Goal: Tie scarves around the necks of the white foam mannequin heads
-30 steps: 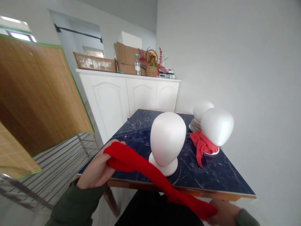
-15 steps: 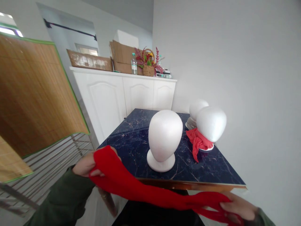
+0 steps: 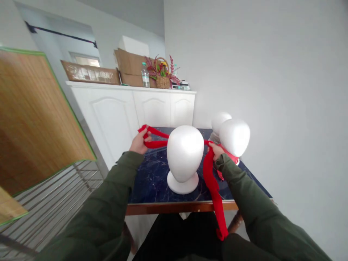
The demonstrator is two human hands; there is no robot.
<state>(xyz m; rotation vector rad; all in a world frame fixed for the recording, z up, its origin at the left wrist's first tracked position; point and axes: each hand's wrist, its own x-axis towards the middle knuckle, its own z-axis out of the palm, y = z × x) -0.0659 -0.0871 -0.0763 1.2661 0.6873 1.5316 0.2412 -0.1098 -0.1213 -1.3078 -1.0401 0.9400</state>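
A white foam mannequin head [image 3: 185,154] stands upright on its round base near the table's front. Behind it runs a red scarf [image 3: 210,174], partly hidden by the head. My left hand [image 3: 140,140] is closed on the scarf to the left of the head, where the cloth forms a loop. On the other side my right hand [image 3: 216,150] grips the scarf, and a long end hangs from it over the front edge of the table. The stretch of cloth between both hands looks taut and sits at about the head's mid-height.
Two more white mannequin heads [image 3: 235,137] stand at the table's back right, the nearer one with red cloth [image 3: 231,155] at its neck. A white cabinet [image 3: 114,108] bears cardboard boxes, a bottle [image 3: 145,76] and a flower basket [image 3: 163,82]. At left is a metal rack [image 3: 62,197].
Both hands have moved forward and up from in front of the table to either side of the mannequin head. The scarf went from in front of the head to behind it.
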